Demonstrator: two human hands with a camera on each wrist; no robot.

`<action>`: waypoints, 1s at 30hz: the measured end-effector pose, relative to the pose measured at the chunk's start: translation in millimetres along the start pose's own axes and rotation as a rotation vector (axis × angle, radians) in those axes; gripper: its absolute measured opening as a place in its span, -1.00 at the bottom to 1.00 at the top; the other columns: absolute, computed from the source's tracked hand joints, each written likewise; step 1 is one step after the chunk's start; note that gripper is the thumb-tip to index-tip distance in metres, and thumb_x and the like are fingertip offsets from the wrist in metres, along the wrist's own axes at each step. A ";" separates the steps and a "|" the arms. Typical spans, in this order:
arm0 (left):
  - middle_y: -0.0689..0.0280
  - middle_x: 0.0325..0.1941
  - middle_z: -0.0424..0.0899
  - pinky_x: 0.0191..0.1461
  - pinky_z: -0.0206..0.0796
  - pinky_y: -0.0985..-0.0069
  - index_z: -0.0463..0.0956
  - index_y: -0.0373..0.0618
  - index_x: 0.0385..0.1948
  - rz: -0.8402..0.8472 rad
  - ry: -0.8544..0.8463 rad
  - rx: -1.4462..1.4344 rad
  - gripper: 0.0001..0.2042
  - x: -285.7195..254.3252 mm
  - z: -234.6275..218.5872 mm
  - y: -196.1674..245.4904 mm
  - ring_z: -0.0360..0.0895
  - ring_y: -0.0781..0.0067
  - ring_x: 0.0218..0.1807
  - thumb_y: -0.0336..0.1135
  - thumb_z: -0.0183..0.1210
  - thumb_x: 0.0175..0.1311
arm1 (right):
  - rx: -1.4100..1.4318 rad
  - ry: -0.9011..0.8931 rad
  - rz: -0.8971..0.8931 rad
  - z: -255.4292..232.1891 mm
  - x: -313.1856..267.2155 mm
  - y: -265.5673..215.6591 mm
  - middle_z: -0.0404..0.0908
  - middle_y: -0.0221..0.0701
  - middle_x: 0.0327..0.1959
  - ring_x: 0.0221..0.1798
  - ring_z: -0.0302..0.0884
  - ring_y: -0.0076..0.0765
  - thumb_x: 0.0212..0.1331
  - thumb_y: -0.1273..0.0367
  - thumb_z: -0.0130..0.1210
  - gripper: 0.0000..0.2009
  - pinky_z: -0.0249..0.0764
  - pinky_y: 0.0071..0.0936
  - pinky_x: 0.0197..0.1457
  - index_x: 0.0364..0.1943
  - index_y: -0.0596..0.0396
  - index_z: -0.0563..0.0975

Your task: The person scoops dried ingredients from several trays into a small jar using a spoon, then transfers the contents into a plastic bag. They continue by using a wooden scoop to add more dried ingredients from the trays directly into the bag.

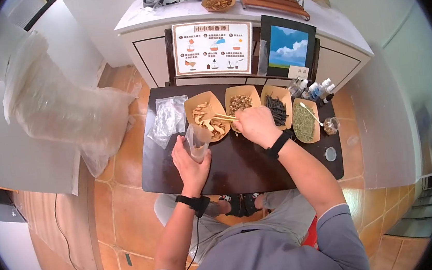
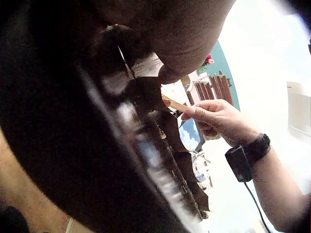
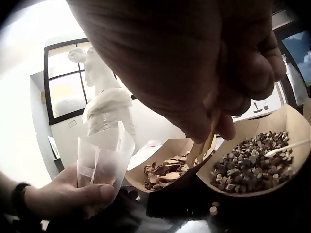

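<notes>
My left hand [image 1: 191,169] grips a translucent pouch [image 1: 197,143], its mouth open upward, at the near edge of a paper tray [image 1: 190,106] of dried pale slices [image 1: 204,116]. My right hand [image 1: 257,124] pinches wooden tweezers [image 1: 226,117], their tips pointing left over the slices. In the right wrist view the tweezers [image 3: 203,148] come down from the thumb and fingertips in front of the slice tray [image 3: 141,179]. Beneath the right hand is a second tray of chopped brown bits [image 3: 252,162]. The left wrist view is dark around the left hand; the pouch is mostly hidden there.
To the right stand trays of dark strips [image 1: 276,109] and green herb [image 1: 304,124], small bottles [image 1: 318,89] and a glass jar [image 1: 331,125]. A clear plastic bag [image 1: 169,120] lies left on the dark table [image 1: 240,171]. An instruction board [image 1: 213,49] stands behind.
</notes>
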State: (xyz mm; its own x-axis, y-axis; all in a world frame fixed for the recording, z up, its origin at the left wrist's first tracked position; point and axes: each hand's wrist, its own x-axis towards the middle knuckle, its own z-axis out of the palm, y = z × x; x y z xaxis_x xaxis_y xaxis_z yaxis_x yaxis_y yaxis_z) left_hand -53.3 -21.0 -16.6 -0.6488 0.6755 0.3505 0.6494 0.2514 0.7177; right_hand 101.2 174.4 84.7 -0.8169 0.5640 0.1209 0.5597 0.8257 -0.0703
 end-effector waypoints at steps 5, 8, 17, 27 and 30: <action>-0.04 0.46 0.45 0.60 0.09 0.00 0.11 -0.32 0.58 0.009 0.000 0.004 -0.01 1.4 -1.4 0.6 0.31 -0.16 0.50 -0.29 0.55 0.12 | 0.174 -0.036 0.062 14.1 -2.5 -0.4 0.76 -0.19 -0.43 -0.30 0.77 0.08 0.37 0.20 0.22 -0.75 0.63 0.06 -0.18 -0.35 0.04 0.72; -0.04 0.45 0.45 0.60 0.10 0.00 0.11 -0.32 0.58 0.014 0.001 0.003 -0.01 0.9 -1.0 0.7 0.32 -0.16 0.49 -0.29 0.54 0.12 | 0.230 -0.038 0.108 17.4 -4.4 5.6 0.75 -0.18 -0.43 -0.28 0.76 0.11 0.38 0.17 0.19 -0.74 0.63 0.08 -0.17 -0.34 0.03 0.71; -0.04 0.45 0.45 0.59 0.11 0.01 0.13 -0.32 0.57 0.009 0.004 -0.001 -0.03 1.1 -2.1 2.0 0.31 -0.16 0.50 -0.29 0.54 0.13 | 0.454 0.014 0.152 -24.1 -24.3 5.3 0.70 -0.17 -0.45 -0.30 0.70 0.16 0.38 0.18 0.18 -0.74 0.58 0.04 -0.21 -0.36 0.05 0.67; -0.08 0.45 0.43 0.60 0.14 0.02 0.10 -0.36 0.58 -0.050 0.044 -0.119 -0.03 -2.2 0.9 -5.0 0.31 -0.16 0.49 -0.33 0.53 0.16 | 0.613 0.025 0.059 -59.3 -30.8 -27.7 0.71 -0.20 -0.45 -0.32 0.71 0.13 0.39 0.14 0.23 -0.72 0.58 0.01 -0.23 -0.38 0.02 0.64; -0.11 0.44 0.41 0.60 0.15 0.03 0.08 -0.40 0.58 -0.069 0.095 -0.159 -0.03 -2.8 2.0 -4.1 0.30 -0.16 0.49 -0.34 0.52 0.19 | 0.329 0.132 0.085 -44.7 -20.6 -13.8 0.72 -0.21 -0.46 -0.32 0.74 0.07 0.38 0.14 0.25 -0.73 0.61 -0.01 -0.24 -0.39 -0.01 0.66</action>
State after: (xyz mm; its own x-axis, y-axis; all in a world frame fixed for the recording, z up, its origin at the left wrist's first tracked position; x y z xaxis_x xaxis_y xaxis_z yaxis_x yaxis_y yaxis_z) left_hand -53.4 -22.6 -21.7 -0.7292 0.5901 0.3466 0.5360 0.1775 0.8254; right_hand 116.6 150.9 127.5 -0.7326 0.6420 0.2261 0.5321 0.7473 -0.3981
